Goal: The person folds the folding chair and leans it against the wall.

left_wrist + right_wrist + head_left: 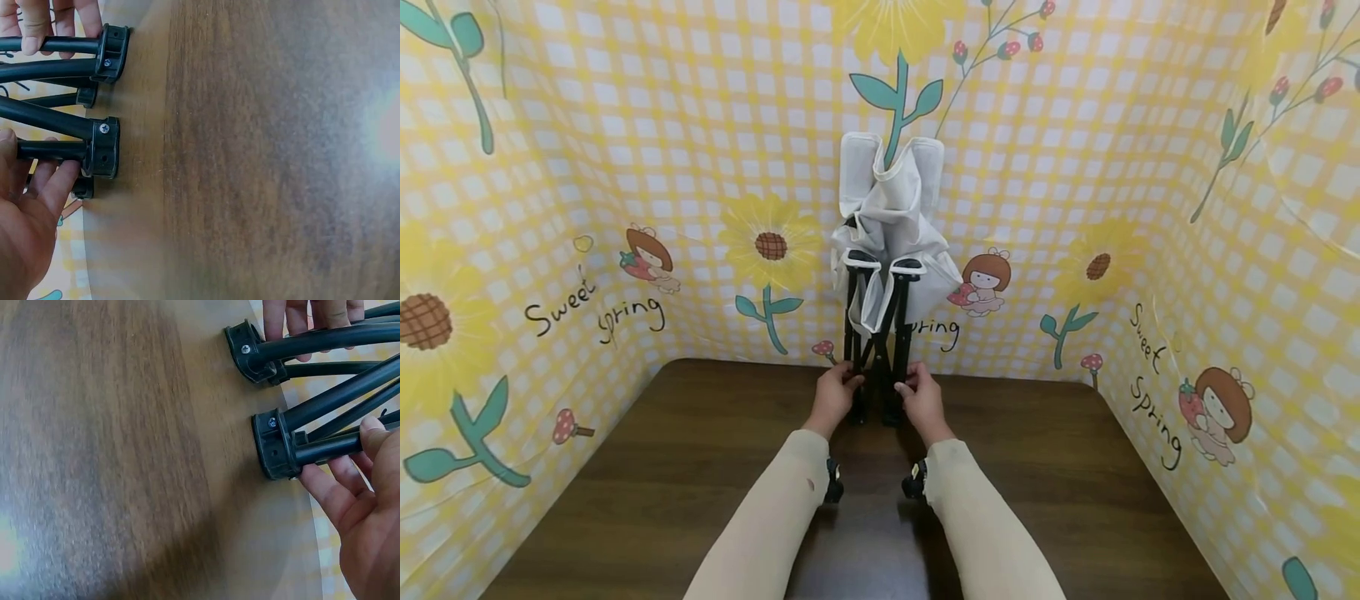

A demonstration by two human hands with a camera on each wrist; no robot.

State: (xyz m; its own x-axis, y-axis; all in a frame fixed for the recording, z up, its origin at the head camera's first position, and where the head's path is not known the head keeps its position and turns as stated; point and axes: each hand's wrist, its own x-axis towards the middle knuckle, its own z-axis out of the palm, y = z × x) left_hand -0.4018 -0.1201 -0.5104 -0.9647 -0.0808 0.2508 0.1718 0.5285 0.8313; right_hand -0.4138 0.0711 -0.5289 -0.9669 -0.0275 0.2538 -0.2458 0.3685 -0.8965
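A folded camping chair (901, 212) with bunched white fabric and black tubular legs stands upright at the back of the table. Low on its left side, my left hand (832, 398) grips a leg, thumb in front and fingers behind. My right hand (925, 402) holds a leg on the opposite side in the same way. Up close in the left wrist view, black plastic feet (103, 147) with screws cap the tubes beside the left hand (28, 231). In the right wrist view, the right hand (372, 512) is around a tube just above its foot (275, 445).
The dark brown wooden table (700, 483) spreads out under both forearms. Yellow checked cloth (1015, 125) with sunflower prints hangs behind and along both sides of it, and the chair's fabric stands close to the back cloth. Small black devices (833, 482) are on both wrists.
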